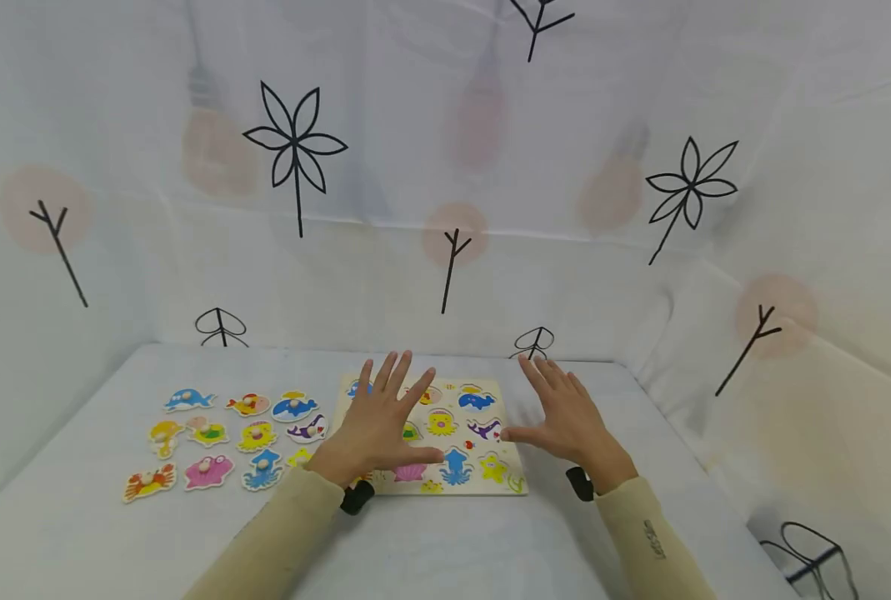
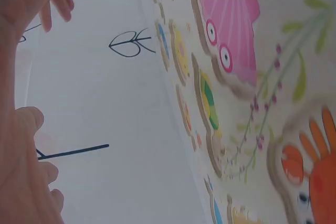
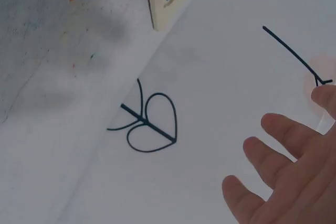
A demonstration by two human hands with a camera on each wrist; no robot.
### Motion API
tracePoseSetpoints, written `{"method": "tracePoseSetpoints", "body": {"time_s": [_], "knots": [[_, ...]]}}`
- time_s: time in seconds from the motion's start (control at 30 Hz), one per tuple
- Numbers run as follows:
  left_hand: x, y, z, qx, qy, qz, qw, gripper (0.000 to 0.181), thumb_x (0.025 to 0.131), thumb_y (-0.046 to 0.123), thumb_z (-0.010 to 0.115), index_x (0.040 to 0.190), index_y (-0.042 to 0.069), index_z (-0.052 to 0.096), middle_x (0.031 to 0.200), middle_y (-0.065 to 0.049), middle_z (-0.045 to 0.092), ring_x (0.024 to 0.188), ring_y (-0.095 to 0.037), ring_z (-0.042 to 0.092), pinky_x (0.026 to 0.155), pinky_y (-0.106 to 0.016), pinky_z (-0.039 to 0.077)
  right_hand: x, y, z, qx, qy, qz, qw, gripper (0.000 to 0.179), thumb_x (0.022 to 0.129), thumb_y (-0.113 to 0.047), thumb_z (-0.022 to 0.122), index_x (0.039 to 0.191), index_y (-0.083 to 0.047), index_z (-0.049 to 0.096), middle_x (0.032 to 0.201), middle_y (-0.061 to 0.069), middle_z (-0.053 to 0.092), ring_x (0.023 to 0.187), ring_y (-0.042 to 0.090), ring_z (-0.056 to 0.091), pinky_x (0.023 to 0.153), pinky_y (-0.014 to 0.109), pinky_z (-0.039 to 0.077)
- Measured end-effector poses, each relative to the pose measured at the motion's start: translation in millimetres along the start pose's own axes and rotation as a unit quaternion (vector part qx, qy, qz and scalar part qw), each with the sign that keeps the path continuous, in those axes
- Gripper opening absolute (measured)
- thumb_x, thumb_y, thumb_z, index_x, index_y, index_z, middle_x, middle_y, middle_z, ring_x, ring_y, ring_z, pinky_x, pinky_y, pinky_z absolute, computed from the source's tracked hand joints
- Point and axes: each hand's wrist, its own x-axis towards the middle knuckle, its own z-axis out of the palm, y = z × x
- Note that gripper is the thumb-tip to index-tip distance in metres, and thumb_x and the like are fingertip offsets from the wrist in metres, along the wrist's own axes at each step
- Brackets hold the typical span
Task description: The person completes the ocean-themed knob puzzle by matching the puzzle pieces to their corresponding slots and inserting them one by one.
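My left hand (image 1: 377, 421) hovers with spread fingers over the left part of a wooden puzzle board (image 1: 516, 479), hiding some of its pictures. My right hand (image 1: 568, 417) is raised at the board's right edge, its fingers straight and apart. Neither hand holds anything. Sea-animal pictures sit in outlined recesses on the board, among them a pink shell (image 2: 231, 19) and an orange crab (image 2: 320, 182) in the left wrist view. In the right wrist view, the fingers (image 3: 283, 156) are extended and a corner of the board (image 3: 163, 3) shows at the top.
Several knobbed puzzle pieces lie in rows left of the board, including a blue whale (image 1: 292, 407), a pink piece (image 1: 208, 472), a crab piece (image 1: 148, 482) and a blue squid (image 1: 262, 469). The white table (image 1: 445, 542) meets a printed white curtain (image 1: 385, 275) behind and on the sides.
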Motion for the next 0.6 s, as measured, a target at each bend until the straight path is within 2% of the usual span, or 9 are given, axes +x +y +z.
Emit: {"method": "tracePoseSetpoints", "body": {"time_s": [0.1,0.3,0.47,0.6], "knots": [[-2.2,-8.3,-3.2,-0.020,-0.004,0.000,0.9998,0.114,0.063,0.092,0.038,0.154,0.031,0.006,0.160,-0.011,-0.001,0.145,-0.034,-0.001,0.111,-0.057,-0.002,-2.0,-4,-1,0.018,-0.007,0.007,0.9998,0.113,0.066,-0.073,0.068,0.154,-0.027,0.014,0.156,0.012,0.023,0.140,0.036,0.022,0.110,0.057,0.018],[-13.3,-33.1,-6.7,-0.072,0.001,0.007,0.9974,0.111,0.068,0.085,0.049,0.154,0.025,0.013,0.159,-0.014,0.003,0.145,-0.035,0.005,0.112,-0.057,0.006,-6.0,-12,4,0.048,-0.049,0.032,0.9972,0.108,0.068,-0.069,0.069,0.153,-0.030,0.015,0.155,0.012,0.025,0.137,0.040,0.029,0.101,0.063,0.030],[-23.2,-56.5,-9.7,-0.105,-0.001,0.001,0.9945,0.108,0.070,0.084,0.048,0.154,0.023,0.016,0.159,-0.015,0.006,0.145,-0.035,0.007,0.112,-0.056,0.009,-9.6,-20,7,0.063,-0.083,0.052,0.9932,0.107,0.068,-0.069,0.069,0.153,-0.031,0.017,0.154,0.010,0.027,0.137,0.037,0.031,0.100,0.063,0.031],[-31.6,-76.4,-12.6,-0.111,-0.011,-0.009,0.9937,0.107,0.071,0.082,0.050,0.154,0.022,0.018,0.158,-0.015,0.007,0.144,-0.035,0.007,0.111,-0.057,0.010,-10.3,-28,9,0.072,-0.103,0.062,0.9901,0.107,0.067,-0.070,0.069,0.153,-0.032,0.018,0.154,0.008,0.028,0.137,0.036,0.031,0.100,0.062,0.031]]}}
